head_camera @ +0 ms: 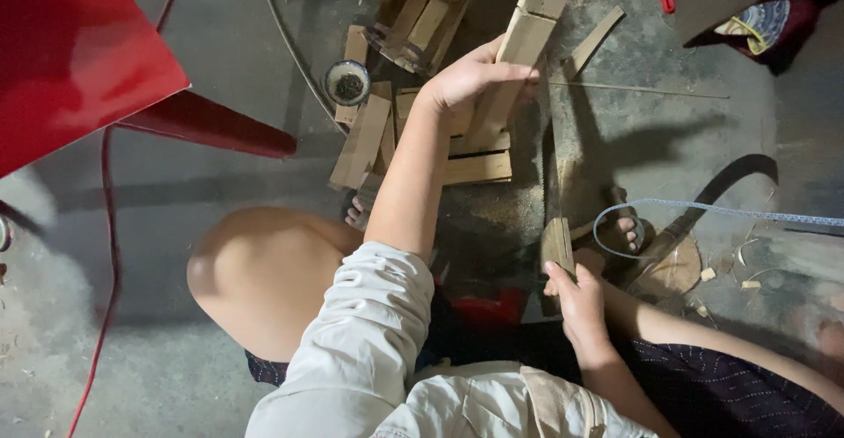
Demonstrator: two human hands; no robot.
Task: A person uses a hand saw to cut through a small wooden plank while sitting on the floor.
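**Watch those fingers next to the saw blade**

So you've got your left hand (470, 73) wrapped around a long wooden block (519, 51), holding it tilted on top of the stack of cut wood pieces (466, 161) on the floor, far from you in the middle of the scene. Your right hand (576, 302) is clenched on the wooden handle of a handsaw (552, 183), nearer to you, with the blade running up just beside the right edge of the block.

Here's what I'd worry about. Your left fingers curl over the block right next to the blade line, so if the saw jumps, they're the first thing it meets. The block leans on loose offcuts, so I'd guess it can rock or slide under pressure and pinch the blade. Your bare toes (356, 216) poke out just near of the pile, and your other foot (626, 227) sits right of the saw, both close enough to catch a falling piece. The blue measuring tape (703, 214) looped on the right could snag too.
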